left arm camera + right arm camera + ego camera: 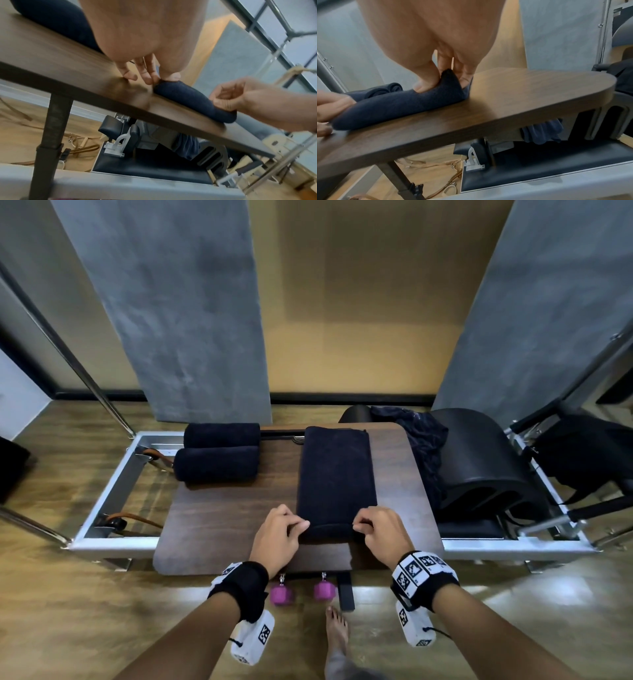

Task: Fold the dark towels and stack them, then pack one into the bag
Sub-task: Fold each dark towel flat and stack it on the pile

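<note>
1. Two rolled dark towels (pixel 217 451) are laid side by side at the far left of the wooden table (pixel 212 518).
2. The near left corner of the long towel (pixel 335 474), spread down the table's middle, is pinched by the left hand (pixel 279 534).
3. Its near right corner is pinched by the right hand (pixel 380 530).
4. A crumpled dark cloth (pixel 423 446) is draped off the table's right edge.

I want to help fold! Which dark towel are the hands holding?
The long towel mid-table: left hand and right hand pinch its near corners. The two rolled towels lie untouched at the far left.
</note>
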